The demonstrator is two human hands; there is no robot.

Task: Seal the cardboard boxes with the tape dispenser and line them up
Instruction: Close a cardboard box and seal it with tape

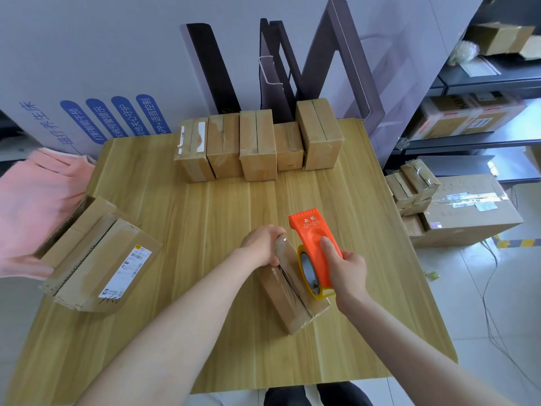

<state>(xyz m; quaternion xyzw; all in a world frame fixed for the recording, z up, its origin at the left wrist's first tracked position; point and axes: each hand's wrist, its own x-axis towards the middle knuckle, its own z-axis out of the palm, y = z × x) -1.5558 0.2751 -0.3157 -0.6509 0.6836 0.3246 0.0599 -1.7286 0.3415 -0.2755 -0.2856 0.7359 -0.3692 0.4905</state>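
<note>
Head view looks down on the pale wooden table [205, 215]. A big, part-open brown cardboard box [102, 256] sits at nine o'clock and a row of five small brown cardboard boxes [257, 145] at twelve. At five o'clock lies the small brown cardboard box [288, 300] being taped. The left hand [262, 244] curls over its far end, and the right hand [347, 271] grips the orange plastic tape dispenser [314, 244] set on its top. Sealing looks under way. Next should come a steady pull along the seam, then a cut.
</note>
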